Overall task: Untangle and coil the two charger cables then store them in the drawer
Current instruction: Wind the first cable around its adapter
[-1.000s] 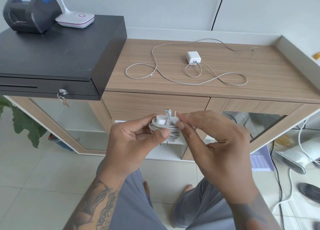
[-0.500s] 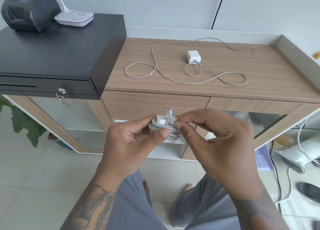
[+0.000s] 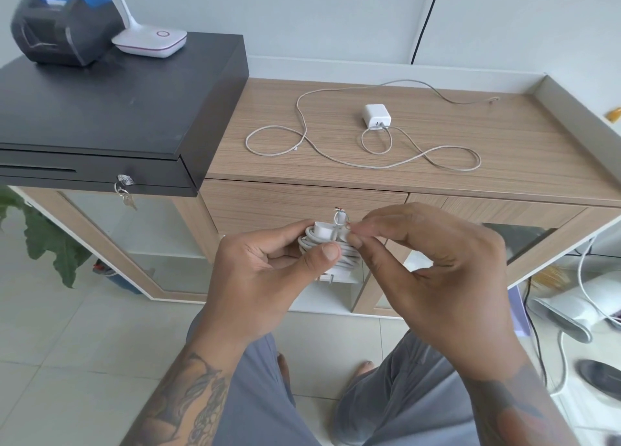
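One charger is all but bundled: the white plug block wound in its own white cable sits in the near centre, in front of the wooden cabinet's shut drawer front. Over the last second the right hand has dropped a little and closed in, its thumb and forefinger now pinching the frayed cable tip at the bundle's top right, where before they stood just off it. Judged from that, the loose end is being tucked to lock the coil. The left hand has not shifted: fingers curled behind the bundle, thumb pressed across the front windings. The second white charger block with its thin loose cable lies uncoiled on the far wooden countertop, untouched; the drawer is not yet opened.
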